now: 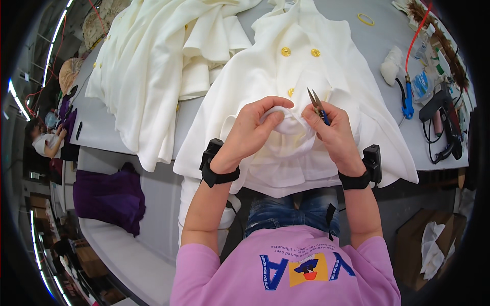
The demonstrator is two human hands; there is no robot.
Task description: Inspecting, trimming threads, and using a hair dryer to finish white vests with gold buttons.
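Observation:
A white garment with gold buttons [240, 97] lies spread on the grey table. My left hand [258, 127] pinches a gathered, folded edge of its white fabric near the middle. Just to the right, my right hand [326, 132] holds small pointed scissors with blue handles [320, 109], blades pointing up, while its fingertips touch the same gathered fabric. A gold button [291, 92] shows just above my hands. The exact spot under my fingers is partly hidden.
Another white garment [143, 76] lies left on the table [97, 132]. At right are a blue-handled tool [407, 102], a black tool [436, 127], bottles and a yellow loop [365, 19]. Purple fabric [107, 199] and a cardboard box [423, 245] sit below. A person [41, 137] works at far left.

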